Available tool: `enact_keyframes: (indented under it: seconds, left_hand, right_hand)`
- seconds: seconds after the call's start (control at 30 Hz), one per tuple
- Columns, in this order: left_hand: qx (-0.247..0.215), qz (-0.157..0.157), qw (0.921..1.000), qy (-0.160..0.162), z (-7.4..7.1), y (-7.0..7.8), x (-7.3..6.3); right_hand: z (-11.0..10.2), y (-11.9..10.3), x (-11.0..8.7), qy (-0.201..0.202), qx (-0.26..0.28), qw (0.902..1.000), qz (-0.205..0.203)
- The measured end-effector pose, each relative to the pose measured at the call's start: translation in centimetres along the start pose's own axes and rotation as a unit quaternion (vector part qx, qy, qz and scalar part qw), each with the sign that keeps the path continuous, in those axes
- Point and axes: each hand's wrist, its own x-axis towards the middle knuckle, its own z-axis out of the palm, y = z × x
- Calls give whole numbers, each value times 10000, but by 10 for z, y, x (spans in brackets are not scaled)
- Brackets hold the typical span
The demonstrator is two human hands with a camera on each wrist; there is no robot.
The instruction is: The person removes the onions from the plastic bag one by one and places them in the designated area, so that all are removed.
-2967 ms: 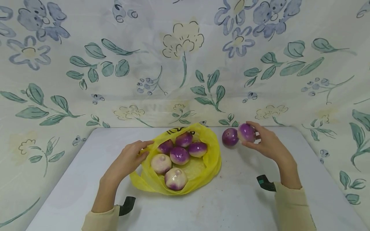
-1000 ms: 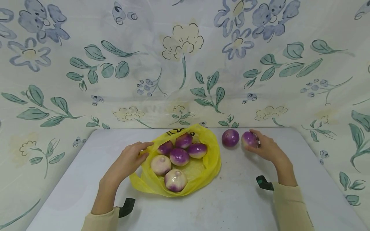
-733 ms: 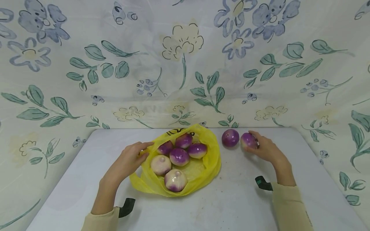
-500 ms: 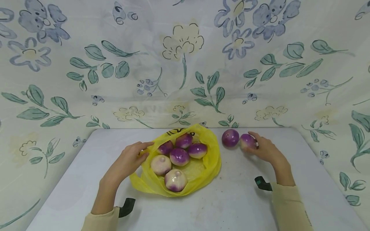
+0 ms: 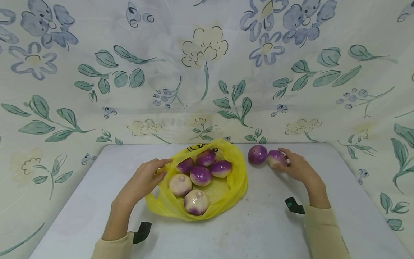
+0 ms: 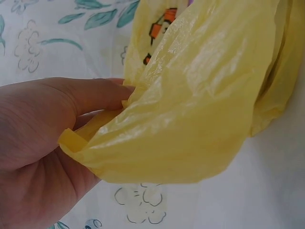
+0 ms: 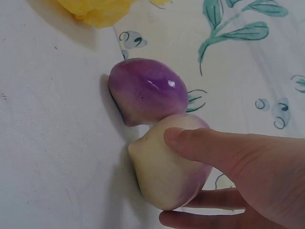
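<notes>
I have the right hand (image 5: 300, 166) wrapped round one turnip (image 5: 275, 158), thumb on one side and fingers on the other, close to the far edge of the tabletop (image 5: 265, 226), between its middle and the far right corner. A second turnip (image 5: 257, 155) sits just left of it, and the two look to be touching, so a sideways nudge is my first worry: both are rounded and glossy, and a push could set that neighbour rolling toward the far edge, where the flowered cloth (image 5: 181, 82) rises. I can't tell whether the gripped one bears on the surface; if it doesn't, a slack thumb might let the slick skin slip. My left hand (image 5: 144, 178) pinches the left side of the yellow bag (image 5: 238, 172), which lies open around the tabletop's middle, with six bagged turnips (image 5: 201, 175) inside. The film looks thin, so a hard tug there could tear it or shift the load, while letting go might let the rim sag inward. The front turnip (image 5: 197, 202) sits against the low near rim and would likely roll out first, toward the near edge.
</notes>
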Motion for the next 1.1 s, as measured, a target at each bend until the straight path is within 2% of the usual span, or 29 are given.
enact_keyframes:
  seconds: [0.4, 0.83, 1.1]
  left_hand:
    - [5, 10, 10000, -5, 0, 0, 0]
    - [-38, 47, 10000, -36, -1, 0, 1]
    - [-53, 67, 10000, -16, -2, 0, 0]
  right_hand:
    - [1, 0, 1, 47, 0, 10000, 6]
    - [-3, -1, 0, -147, 33, 9998, 128]
    - [-6, -1, -2, -166, 37, 9998, 53]
